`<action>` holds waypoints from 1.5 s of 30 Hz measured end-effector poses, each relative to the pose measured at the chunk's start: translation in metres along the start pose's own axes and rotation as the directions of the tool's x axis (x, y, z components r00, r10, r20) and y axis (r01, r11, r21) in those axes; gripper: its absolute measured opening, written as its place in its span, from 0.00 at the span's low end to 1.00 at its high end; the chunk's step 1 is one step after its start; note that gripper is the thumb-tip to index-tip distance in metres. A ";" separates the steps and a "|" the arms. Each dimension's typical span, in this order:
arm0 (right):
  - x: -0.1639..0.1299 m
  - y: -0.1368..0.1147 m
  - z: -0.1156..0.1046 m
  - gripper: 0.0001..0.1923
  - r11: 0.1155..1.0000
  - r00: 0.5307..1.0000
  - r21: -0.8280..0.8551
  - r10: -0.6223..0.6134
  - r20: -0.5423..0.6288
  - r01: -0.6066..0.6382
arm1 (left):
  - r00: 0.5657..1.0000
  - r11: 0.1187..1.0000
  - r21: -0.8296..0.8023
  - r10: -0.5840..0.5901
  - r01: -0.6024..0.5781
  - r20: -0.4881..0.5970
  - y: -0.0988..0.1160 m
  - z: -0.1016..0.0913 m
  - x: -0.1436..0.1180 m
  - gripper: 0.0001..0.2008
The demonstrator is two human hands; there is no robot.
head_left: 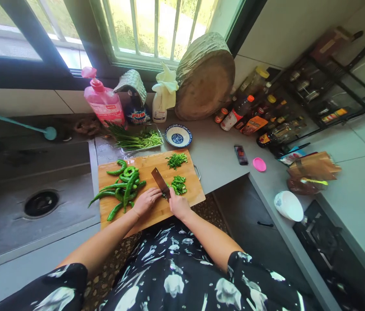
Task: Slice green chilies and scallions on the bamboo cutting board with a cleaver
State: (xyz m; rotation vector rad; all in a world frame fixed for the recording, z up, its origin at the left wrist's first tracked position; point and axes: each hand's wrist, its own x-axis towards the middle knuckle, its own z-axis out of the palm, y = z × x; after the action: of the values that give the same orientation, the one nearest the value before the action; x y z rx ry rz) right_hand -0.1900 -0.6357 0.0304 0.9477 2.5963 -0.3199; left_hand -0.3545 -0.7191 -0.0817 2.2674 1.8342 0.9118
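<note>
Right hand (pixel 179 205) keeps a closed grip on the cleaver (pixel 160 180); left hand (pixel 146 201) lies curled at its nine o'clock, holding down a pepper, mostly hidden. Whole green peppers (pixel 122 185) lie further at nine, chopped pieces (pixel 179 185) at two, all on the cutting board (pixel 156 164). Grey counter (pixel 216 155), sink (pixel 40 203) at nine, window (pixel 156 30) at twelve.

- Cutting board (pixel 156 166) lies at the counter (pixel 218 151) front edge, just right of the sink (pixel 33 203).
- Whole peppers (pixel 121 188) occupy the board's left half; chopped pieces (pixel 178 185) its right.
- Bowl (pixel 177 135) sits behind the board.
</note>
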 end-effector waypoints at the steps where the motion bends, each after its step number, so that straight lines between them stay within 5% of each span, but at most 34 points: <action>1: -0.001 0.003 -0.001 0.29 1.000 1.000 -0.007 0.008 0.000 -0.008 | 1.000 1.000 0.004 0.005 -0.005 -0.004 0.000 0.000 -0.001 0.17; 13: -0.029 0.002 -0.014 0.27 0.999 0.998 -0.015 -0.043 0.051 0.044 | 0.999 0.998 -0.046 -0.035 0.034 -0.028 -0.004 0.007 -0.007 0.17; 22: 0.002 -0.006 -0.001 0.31 1.000 1.000 0.030 -0.003 0.022 0.003 | 1.000 0.998 -0.054 -0.028 0.027 -0.012 -0.003 0.005 -0.005 0.17; 31: -0.009 0.011 -0.006 0.29 0.999 0.999 0.036 0.008 -0.048 -0.006 | 0.999 0.998 -0.033 -0.053 0.053 -0.002 0.003 0.004 0.010 0.16; 45: -0.015 0.010 -0.011 0.29 0.995 0.994 -0.029 -0.092 0.061 0.094 | 1.000 0.998 -0.060 0.005 -0.006 -0.019 -0.005 0.005 0.003 0.18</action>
State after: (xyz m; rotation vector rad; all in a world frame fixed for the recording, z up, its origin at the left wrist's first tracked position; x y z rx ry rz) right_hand -0.1753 -0.6330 0.0451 0.7960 2.5877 -0.3245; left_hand -0.3555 -0.7133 -0.0864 2.2371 1.7833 0.9790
